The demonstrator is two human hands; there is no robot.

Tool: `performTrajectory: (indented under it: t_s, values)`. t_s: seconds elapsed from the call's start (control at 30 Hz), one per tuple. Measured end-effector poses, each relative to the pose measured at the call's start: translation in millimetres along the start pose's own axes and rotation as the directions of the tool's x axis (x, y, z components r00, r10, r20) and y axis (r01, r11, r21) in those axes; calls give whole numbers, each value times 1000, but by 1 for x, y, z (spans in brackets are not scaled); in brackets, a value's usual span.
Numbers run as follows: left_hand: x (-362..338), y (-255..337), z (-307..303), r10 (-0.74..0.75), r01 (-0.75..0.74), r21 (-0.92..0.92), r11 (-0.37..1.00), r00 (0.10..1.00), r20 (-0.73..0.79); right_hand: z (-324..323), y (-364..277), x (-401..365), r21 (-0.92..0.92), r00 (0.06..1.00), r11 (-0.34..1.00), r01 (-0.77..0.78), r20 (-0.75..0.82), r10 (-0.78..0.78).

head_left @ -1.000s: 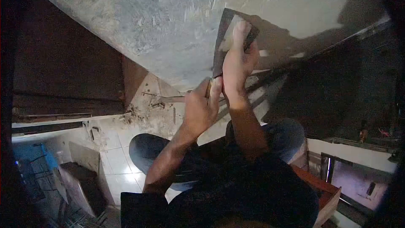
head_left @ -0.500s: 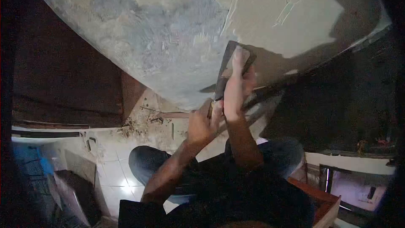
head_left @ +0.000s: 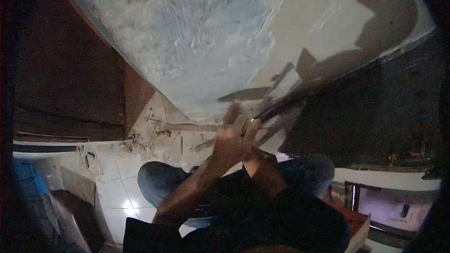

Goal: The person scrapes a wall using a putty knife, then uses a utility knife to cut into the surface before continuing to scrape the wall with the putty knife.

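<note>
My right hand (head_left: pixel 251 137) is closed around the lower end of a wide-bladed putty knife (head_left: pixel 284 85). Its blade tilts up to the right, with a pale face and a dark edge. Pressed close beside it, my left hand (head_left: pixel 228 144) has its fingers curled, and blur hides what they hold. Just beyond the hands rises a wall surface (head_left: pixel 187 61), coated on the left with streaky grey-white putty and smoother beige on the right. A dark, pointed shadow lies on it above my hands.
My bent knees (head_left: pixel 161 182) frame the hands. White floor tiles (head_left: pixel 112 192) and scattered debris (head_left: pixel 136 140) lie at the left. A dark panel (head_left: pixel 70 75) borders the wall on the left. Low right, a reddish wooden piece (head_left: pixel 354 225) stands near a purple-lit framed opening (head_left: pixel 393 206).
The right hand has slid down off the blade's flat face to its lower end, beside the left hand. The blade has turned and leans further right. The view has shifted slightly.
</note>
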State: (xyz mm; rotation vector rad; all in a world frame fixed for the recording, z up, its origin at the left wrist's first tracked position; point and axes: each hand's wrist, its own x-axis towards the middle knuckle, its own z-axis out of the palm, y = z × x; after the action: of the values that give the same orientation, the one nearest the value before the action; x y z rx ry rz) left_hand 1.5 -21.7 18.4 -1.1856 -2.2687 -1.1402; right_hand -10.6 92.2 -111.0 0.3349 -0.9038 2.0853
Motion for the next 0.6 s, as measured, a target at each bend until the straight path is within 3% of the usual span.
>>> performTrajectory:
  t_s: [0.03,0.07,0.1,0.13,0.17,0.2,0.27,0.37,0.43,0.47,0.5,0.57,0.6]
  values:
    - [-2,9,-2,-395,458,-242,855,879,267,-10,1,-18,-92,999,996,18,38,-15]
    - [0,9,-4,-403,475,-244,846,867,292,-22,4,-37,-183,997,983,32,73,-19]
    - [4,6,-4,-442,504,-11,863,768,464,-32,8,-50,-267,992,962,59,122,-27]
    - [5,2,-6,-497,465,223,857,628,600,-40,16,-61,-344,985,935,89,168,-32]
    - [-16,-14,1,-441,121,466,876,592,674,-33,52,-61,-409,975,903,132,220,-43]
    - [-31,-32,5,-441,111,474,874,592,675,-56,41,-73,-465,961,868,176,273,-49]
    - [-51,-49,11,-512,103,528,843,455,728,-81,31,-101,-576,924,777,255,381,-21]
    - [-37,-43,8,-539,159,519,840,363,760,-121,36,-136,-732,872,586,347,481,85]
    - [-23,-32,1,-525,224,477,850,435,731,-148,63,-145,-812,850,450,372,493,186]
    - [-25,-26,-3,-382,63,436,898,604,699,-137,112,-159,-842,837,383,381,490,244]
    - [-21,-24,-1,-429,45,485,873,544,721,-178,80,-174,-866,820,316,388,481,309]
    - [-45,-44,10,-242,-72,417,906,720,650,-218,107,-210,-894,774,184,409,447,449]
    - [-21,-17,-12,-438,52,539,841,651,621,-219,115,-226,-896,745,118,429,424,514]
